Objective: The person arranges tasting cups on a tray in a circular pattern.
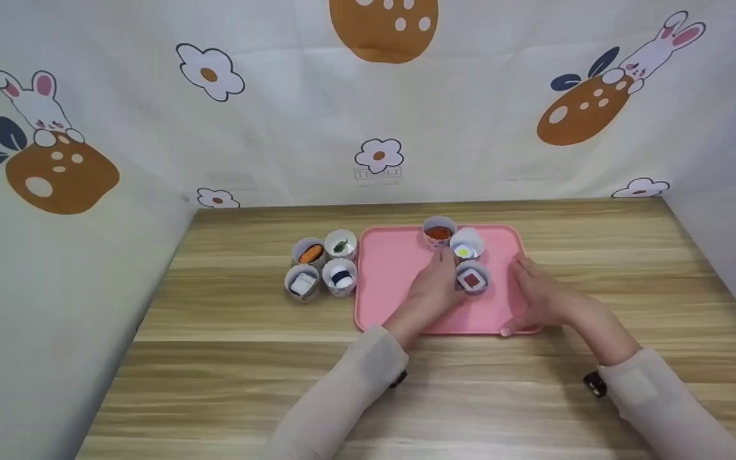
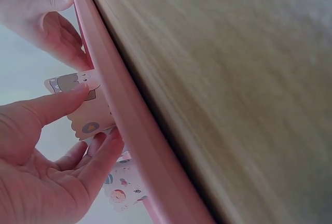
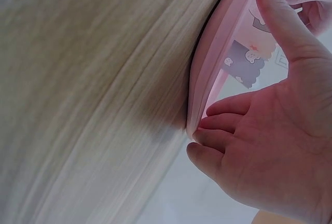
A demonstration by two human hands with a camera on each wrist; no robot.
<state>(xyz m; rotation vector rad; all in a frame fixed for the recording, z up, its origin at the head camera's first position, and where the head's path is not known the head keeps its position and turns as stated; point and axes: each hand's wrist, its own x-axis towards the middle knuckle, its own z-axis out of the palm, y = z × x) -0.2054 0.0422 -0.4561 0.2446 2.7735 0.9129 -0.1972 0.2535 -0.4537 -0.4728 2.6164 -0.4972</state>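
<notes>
On the pink tray (image 1: 384, 281) stand three printed paper cups with small toy foods inside. The nearest paper cup (image 1: 473, 280) holds a square white piece with a red middle. My left hand (image 1: 435, 281) grips this cup from its left, thumb on one side and fingers round the other, as the left wrist view shows. Behind it are an egg-like piece in a pale cup (image 1: 468, 243) and a red-orange piece in another cup (image 1: 439, 233). At the tray's near right corner, my right hand (image 1: 544, 297) holds the rim, thumb on the front edge and fingertips along the right side.
Left of the tray, several more cups stand close together on the wooden table (image 1: 227, 358): one with an orange piece (image 1: 309, 253), one with green on white (image 1: 341, 245), one with a white block (image 1: 303, 283), one with a black-banded piece (image 1: 340, 277). A patterned cloth (image 1: 291, 128) hangs behind.
</notes>
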